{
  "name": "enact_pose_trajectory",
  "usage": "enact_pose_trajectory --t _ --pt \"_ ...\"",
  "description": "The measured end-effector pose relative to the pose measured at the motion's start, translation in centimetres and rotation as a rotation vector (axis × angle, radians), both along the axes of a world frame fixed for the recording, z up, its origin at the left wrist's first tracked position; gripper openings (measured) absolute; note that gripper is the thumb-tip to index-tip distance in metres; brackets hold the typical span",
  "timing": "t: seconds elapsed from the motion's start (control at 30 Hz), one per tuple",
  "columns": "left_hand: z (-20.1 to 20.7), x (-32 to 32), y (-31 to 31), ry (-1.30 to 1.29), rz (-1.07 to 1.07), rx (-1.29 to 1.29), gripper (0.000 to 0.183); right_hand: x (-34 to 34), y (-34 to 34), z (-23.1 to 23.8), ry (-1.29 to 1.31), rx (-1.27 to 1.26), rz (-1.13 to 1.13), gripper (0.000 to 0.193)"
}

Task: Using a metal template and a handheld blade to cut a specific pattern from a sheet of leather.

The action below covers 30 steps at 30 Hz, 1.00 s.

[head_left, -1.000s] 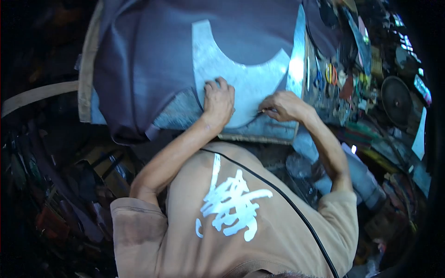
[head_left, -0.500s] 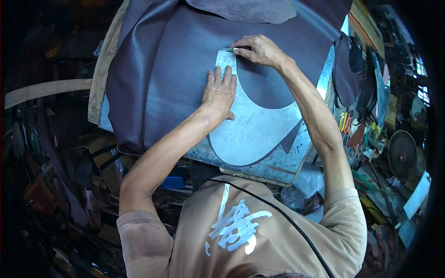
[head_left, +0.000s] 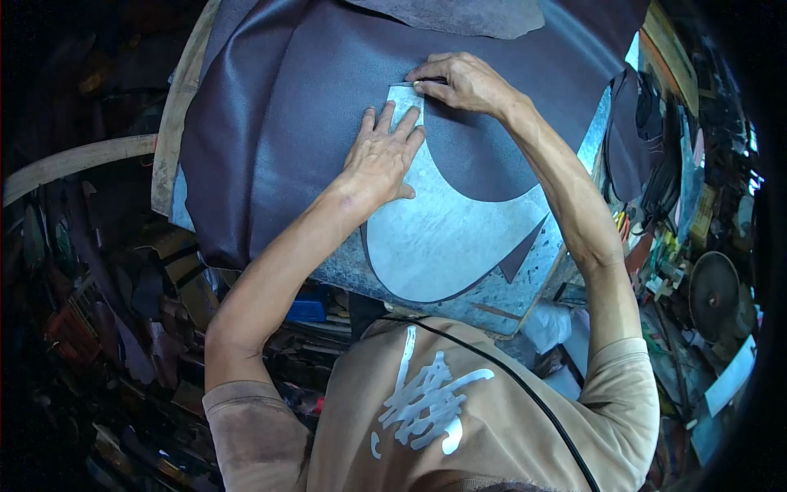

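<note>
A pale, curved template with a narrow neck and a broad rounded end lies on a dark brown sheet of leather. My left hand rests flat on the neck, fingers spread, partly over the leather on its left side. At the neck's far end my right hand is closed in a pinch. Something small and thin is between its fingertips at the template's top edge, mostly hidden by the fingers. A dark leather edge shows along the template's rounded end.
Under the leather is a worn, bluish work board, with a small dark leather triangle near its right edge. Another leather piece lies at the far side. Tools, scraps and a round disc crowd the right; a blue box sits below.
The fingers of my left hand have spread wider on the template. My right hand stays at the neck's far end, its wrist slightly raised. The whole view has shifted a little.
</note>
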<state>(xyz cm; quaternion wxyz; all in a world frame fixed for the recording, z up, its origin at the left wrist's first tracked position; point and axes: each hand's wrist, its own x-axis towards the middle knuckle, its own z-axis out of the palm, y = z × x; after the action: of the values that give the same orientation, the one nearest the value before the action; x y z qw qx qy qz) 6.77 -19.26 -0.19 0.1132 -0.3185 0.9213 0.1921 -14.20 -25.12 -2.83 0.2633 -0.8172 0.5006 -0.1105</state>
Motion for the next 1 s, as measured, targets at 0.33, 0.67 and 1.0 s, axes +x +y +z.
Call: enact_pose_trajectory --t 0.33,0.67,1.0 --pt "-0.2 -0.6 -1.1 -0.071 -0.021 -0.032 0.110 0.9 0.4 1.3 0.119 -0.007 0.028 0.027" --pt "0.2 -0.7 -1.4 -0.072 -0.015 0.004 0.111 -1.3 1.2 1.8 0.171 0.016 -0.033 0.027" --pt "0.0 -0.8 -1.3 -0.066 -0.015 0.004 0.111 -3.2 1.8 1.0 0.168 -0.002 -0.053 0.027"
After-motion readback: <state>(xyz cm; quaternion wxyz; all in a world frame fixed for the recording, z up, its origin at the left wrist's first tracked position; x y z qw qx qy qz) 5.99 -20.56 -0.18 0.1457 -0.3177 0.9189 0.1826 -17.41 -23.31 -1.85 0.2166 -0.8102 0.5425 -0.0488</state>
